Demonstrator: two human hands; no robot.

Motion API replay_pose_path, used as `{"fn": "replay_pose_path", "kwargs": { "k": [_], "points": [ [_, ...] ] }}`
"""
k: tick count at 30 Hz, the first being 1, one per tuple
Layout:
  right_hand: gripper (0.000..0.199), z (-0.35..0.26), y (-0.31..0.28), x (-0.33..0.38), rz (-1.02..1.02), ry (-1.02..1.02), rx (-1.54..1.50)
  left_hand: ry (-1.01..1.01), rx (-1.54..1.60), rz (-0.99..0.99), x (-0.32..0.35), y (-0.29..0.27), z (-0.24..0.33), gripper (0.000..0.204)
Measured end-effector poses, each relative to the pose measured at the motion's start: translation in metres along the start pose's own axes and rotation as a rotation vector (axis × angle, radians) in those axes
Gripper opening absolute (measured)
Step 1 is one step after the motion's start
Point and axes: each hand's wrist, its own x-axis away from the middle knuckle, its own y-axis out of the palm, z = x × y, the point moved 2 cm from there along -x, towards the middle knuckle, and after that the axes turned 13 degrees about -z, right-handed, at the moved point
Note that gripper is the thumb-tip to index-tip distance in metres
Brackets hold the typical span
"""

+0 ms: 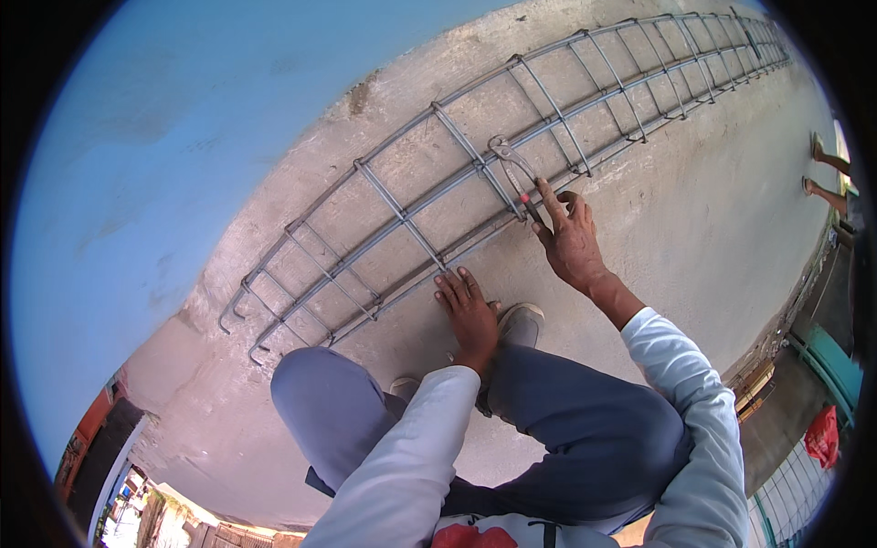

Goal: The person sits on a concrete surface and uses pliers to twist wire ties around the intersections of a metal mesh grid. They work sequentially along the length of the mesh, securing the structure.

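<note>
1. So the main thing here is a pair of pliers (514,163), sitting over the near side of a long metal cage (402,216). The head is up by the middle bar, and the handles slant down toward the person, spread a bit apart. One handle has a red and dark part.
2. Right hand (575,239) is right at those handles, index finger by one and thumb near the other. The fingers look loose, but I honestly can't tell if the grip is holding the pliers or just touching them.
3. Left hand (469,315) is palm down at the cage's near edge, fingers pretty much straight. That grip is loose and wide, nothing in it.
4. The cage itself is long bars with cross pieces, running from lower left to far upper right across a grey floor (713,228).
5. The person is down low, knees bent, in dark blue trousers (585,420) and white sleeves (681,393), with a grey shoe (523,324) just beside the left hand.
6. Further out: a blue wall (183,137) beyond the cage, someone else's legs (831,197) over at the right edge, and something red and crumpled (822,437) lower right.
</note>
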Motion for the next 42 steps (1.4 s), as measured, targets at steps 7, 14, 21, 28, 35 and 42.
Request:
{"fn": "replay_pose_path", "kwargs": {
  "k": [7,14,21,28,35,42],
  "points": [
    [0.062,0.021,-0.032,0.041,0.083,-0.022,-0.299,0.006,0.025,-0.071,-0.002,-0.006,0.009,0.107],
    [0.059,0.045,-0.043,0.139,-0.042,0.196,-0.470,0.003,0.059,-0.370,-0.011,-0.032,-0.019,0.101],
    [0.051,0.061,0.010,0.377,-0.088,0.631,-0.749,0.217,0.142,-0.614,0.059,-0.154,-0.016,0.038],
    [0.043,-0.054,0.084,0.699,-0.489,0.890,-1.085,0.036,0.357,-0.507,0.249,-0.278,-0.025,0.030],
    [0.041,-0.102,0.083,0.802,-0.428,0.970,-1.383,-0.126,0.325,-0.570,0.358,-0.368,0.036,0.028],
    [0.045,0.006,-0.042,0.718,0.037,0.822,-1.693,-0.100,0.382,-0.562,0.346,-0.407,0.092,0.028]
  ]
}}
